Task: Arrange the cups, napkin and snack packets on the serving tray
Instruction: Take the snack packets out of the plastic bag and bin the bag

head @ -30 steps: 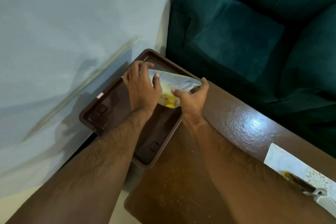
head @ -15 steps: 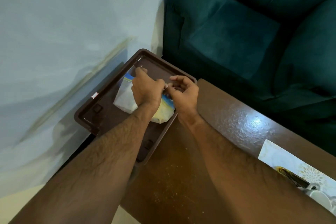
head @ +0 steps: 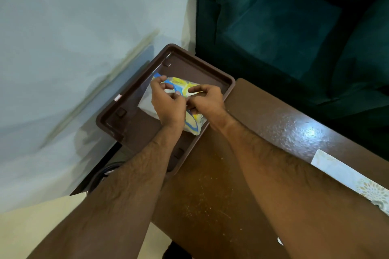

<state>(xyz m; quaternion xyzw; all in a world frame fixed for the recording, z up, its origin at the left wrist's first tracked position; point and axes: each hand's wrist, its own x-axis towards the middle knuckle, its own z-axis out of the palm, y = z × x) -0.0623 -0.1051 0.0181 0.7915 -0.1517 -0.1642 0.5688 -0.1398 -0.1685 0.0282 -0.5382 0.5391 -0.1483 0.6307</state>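
Note:
A dark brown serving tray sits at the far left end of the wooden table, partly overhanging toward the wall. A blue, yellow and white snack packet lies inside the tray. My left hand pinches the packet's left upper part with thumb and fingers. Beside it, my right hand pinches the packet's right edge. Both hands cover the packet's middle. A white patterned napkin lies at the table's right edge. No cup shows in this view.
The glossy brown table runs from the tray toward the lower right. A dark teal sofa stands behind the table and tray. A pale wall is close on the left. A dark cable loop hangs below the tray.
The packet went from being held above the tray's right rim down into the tray. Both hands moved left with it and now pinch it as it lies flatter, printed side up.

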